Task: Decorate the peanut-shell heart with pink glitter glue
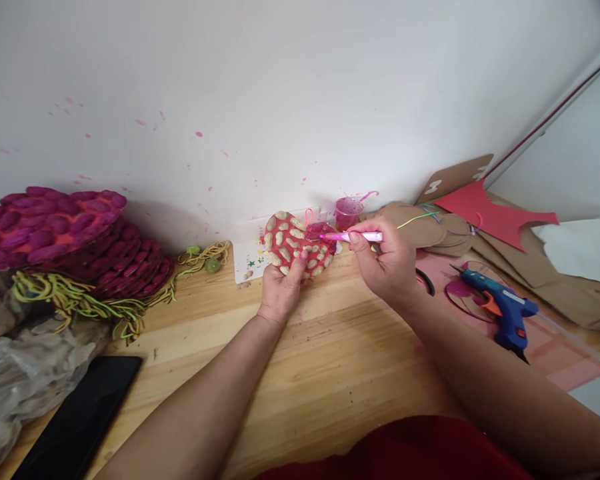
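My left hand (280, 290) grips a round red disc (296, 252) covered with peanut shells, holding it tilted up above the wooden table (330, 360). My right hand (387, 260) is closed on a pink brush (353, 237) whose tip touches the disc's right side, where the shells are painted pink. A small pink paint cup (349, 212) stands just behind the disc, against the white wall.
At left lie pink-painted shell discs (55, 233) with yellow-green yarn (80, 303), plastic bags and a black phone (80, 417). At right are a blue glue gun (503, 307), black-handled scissors (425, 280), brown cardboard pieces (430, 223) and red paper (495, 217).
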A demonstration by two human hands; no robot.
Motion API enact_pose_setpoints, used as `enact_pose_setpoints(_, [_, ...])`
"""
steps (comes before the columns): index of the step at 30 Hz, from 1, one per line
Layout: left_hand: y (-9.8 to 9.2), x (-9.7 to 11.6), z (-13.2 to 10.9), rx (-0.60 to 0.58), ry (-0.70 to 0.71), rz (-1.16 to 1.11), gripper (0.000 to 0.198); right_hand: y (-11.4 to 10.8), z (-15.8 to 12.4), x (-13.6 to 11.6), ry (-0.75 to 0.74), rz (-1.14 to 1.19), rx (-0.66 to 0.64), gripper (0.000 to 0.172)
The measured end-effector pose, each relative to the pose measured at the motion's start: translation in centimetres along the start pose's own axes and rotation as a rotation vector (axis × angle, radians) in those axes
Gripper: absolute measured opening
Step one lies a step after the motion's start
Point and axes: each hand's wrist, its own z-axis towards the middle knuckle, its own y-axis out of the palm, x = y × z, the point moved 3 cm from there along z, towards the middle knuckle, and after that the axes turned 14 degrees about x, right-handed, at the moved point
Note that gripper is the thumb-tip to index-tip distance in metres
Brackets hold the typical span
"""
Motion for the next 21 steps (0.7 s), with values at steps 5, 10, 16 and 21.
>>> enact_pose_setpoints(5, [-0.07, 0.09, 0.00, 0.010, 0.016, 0.010, 0.046, 0.28, -0.26, -0.20, -0.014, 0.074, -0.055, 0.008])
enact_pose_setpoints(10, [-0.18, -0.28, 0.12, 0.014, -0.008, 0.008, 0.044, 0.21, -0.26, -0.31, -0.038, 0.029, -0.042, 0.007])
enact_pose_setpoints(16, [-0.21, -0.42, 0.11, -0.016, 0.019, 0.026, 0.039, 0.46, -0.42, -0.63, -0.075, 0.082, -0.075, 0.004])
enact_pose_setpoints(21, [-0.13, -0.26, 0.06, 0.019, -0.002, -0.008, 0.039, 0.37, -0.39, -0.34, -0.084, 0.029, -0.057, 0.005])
